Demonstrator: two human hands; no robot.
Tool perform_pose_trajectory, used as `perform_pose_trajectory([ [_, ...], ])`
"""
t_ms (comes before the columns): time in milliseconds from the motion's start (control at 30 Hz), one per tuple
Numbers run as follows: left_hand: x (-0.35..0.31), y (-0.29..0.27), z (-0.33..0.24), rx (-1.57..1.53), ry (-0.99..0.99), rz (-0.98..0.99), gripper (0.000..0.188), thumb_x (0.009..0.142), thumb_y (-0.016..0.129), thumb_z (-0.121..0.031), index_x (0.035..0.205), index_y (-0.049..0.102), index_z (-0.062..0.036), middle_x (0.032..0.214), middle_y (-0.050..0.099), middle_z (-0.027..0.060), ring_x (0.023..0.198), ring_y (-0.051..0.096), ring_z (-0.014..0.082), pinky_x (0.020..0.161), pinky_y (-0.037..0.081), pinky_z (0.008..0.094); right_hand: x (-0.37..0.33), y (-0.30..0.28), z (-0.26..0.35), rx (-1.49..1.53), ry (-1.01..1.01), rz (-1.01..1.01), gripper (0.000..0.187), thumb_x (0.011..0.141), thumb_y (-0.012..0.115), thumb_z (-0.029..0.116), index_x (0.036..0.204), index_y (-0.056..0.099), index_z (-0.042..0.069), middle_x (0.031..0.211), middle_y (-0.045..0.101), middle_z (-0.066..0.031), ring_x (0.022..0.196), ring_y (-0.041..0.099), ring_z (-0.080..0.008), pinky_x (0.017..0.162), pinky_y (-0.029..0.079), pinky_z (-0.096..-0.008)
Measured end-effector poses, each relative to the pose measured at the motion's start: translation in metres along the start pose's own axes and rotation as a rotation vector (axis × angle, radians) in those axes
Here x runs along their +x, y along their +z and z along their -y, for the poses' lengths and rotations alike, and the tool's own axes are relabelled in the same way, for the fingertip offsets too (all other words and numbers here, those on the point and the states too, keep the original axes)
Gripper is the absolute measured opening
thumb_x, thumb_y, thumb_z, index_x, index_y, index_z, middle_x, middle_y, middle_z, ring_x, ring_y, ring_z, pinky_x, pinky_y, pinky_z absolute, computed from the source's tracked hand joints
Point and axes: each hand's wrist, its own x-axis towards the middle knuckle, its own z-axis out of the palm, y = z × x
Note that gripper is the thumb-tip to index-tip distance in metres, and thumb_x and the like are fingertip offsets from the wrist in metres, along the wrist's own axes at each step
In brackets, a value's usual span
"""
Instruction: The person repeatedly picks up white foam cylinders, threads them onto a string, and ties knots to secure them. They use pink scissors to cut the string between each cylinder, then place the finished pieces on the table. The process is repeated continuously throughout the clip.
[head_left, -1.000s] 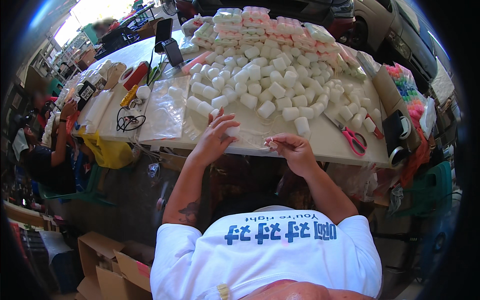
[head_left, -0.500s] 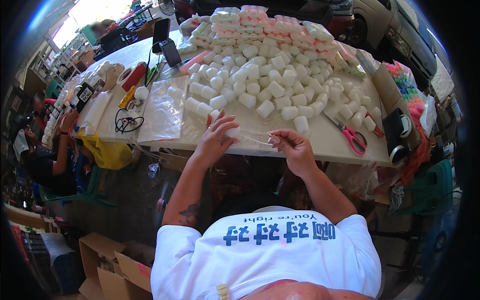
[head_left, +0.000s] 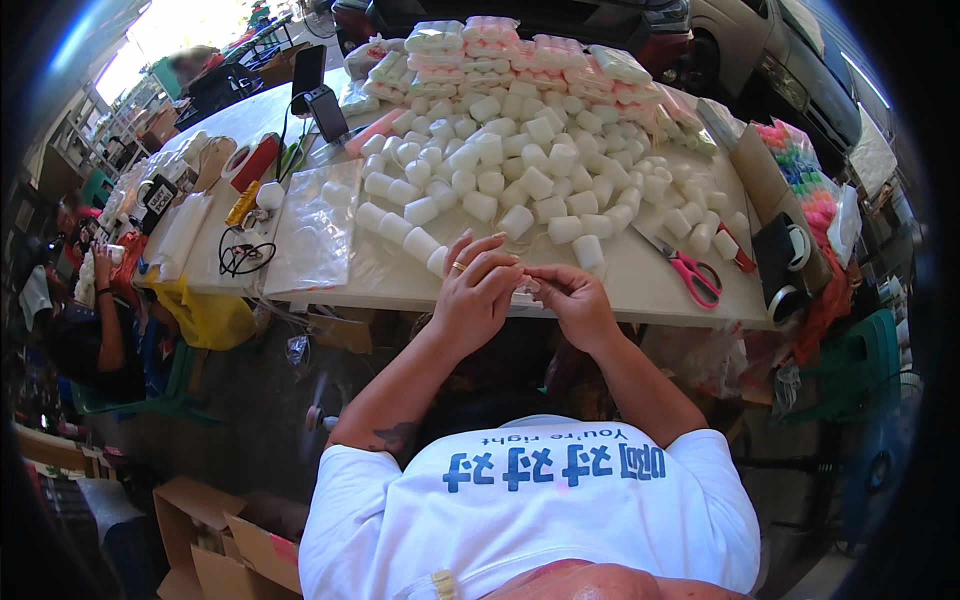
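Note:
My left hand and my right hand meet at the table's near edge, fingertips almost touching. Between them is a small bit of white string, pinched by both hands; its exact shape is too small to make out. Just beyond the hands lies a large heap of short white cylinders with rounded ends, and thin strands run among them. A row of these cylinders reaches down to my left fingers.
Pink-handled scissors lie at the right beside an open cardboard box. Clear plastic bags, a black cable and a tape roll are at the left. Bagged bundles are stacked behind. A co-worker sits far left.
My left hand has moved right to meet my right hand, closing the gap the white strands spanned. The cylinder under my left hand no longer shows. The view has shifted slightly.

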Motion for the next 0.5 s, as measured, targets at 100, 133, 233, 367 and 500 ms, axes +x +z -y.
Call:
perform_pose_trajectory([
  [100,-0.004,0.002,-0.006,-0.16,-0.158,-0.024,0.013,0.084,0.068,-0.009,0.097,0.065,-0.0095,0.096,0.063,0.0068,0.091,0.061,0.0257,0.082,0.046,0.0385,0.003,0.0,-0.004,-0.011,-0.122,0.025,0.014,0.092,0.063,0.007,0.102,0.067,-0.002,0.094,0.064,-0.0028,0.087,0.057,-0.0091,0.078,0.047,-0.0234],
  [133,-0.005,0.004,-0.01,-0.308,-0.307,-0.017,0.014,0.084,0.068,-0.008,0.097,0.065,-0.0083,0.095,0.063,0.0082,0.086,0.062,0.025,0.077,0.046,0.0358,0.004,0.0,-0.005,-0.02,-0.161,0.02,0.014,0.092,0.063,0.008,0.1,0.067,-0.001,0.094,0.063,-0.0024,0.087,0.057,-0.0095,0.077,0.047,-0.024],
  [233,-0.008,0.007,-0.019,-0.771,-0.774,0.134,0.015,0.085,0.067,-0.007,0.1,0.066,-0.0052,0.093,0.063,0.0113,0.078,0.062,0.024,0.067,0.047,0.0311,0.007,-0.001,-0.008,-0.309,-0.35,-0.115,0.012,0.089,0.066,0.009,0.095,0.069,0.0,0.091,0.06,-0.0054,0.085,0.057,-0.0152,0.075,0.046,-0.0272],
  [367,-0.006,0.001,-0.016,-0.376,-0.543,0.232,0.012,0.087,0.064,-0.007,0.098,0.065,-0.0028,0.091,0.062,0.0126,0.077,0.061,0.0272,0.068,0.048,0.0337,0.008,-0.006,-0.006,-0.681,-0.594,-0.196,0.01,0.086,0.067,0.007,0.093,0.069,0.0,0.088,0.058,-0.0101,0.082,0.057,-0.0236,0.074,0.047,-0.0304],
  [500,-0.003,-0.005,-0.002,-0.226,-0.298,0.204,0.007,0.086,0.064,-0.004,0.093,0.062,-0.0022,0.088,0.06,0.0124,0.078,0.059,0.0298,0.07,0.048,0.0344,0.006,-0.009,0.0,-0.709,-0.451,-0.063,0.01,0.086,0.064,0.004,0.093,0.068,-0.002,0.089,0.058,-0.0114,0.081,0.058,-0.0247,0.074,0.047,-0.0303],
])
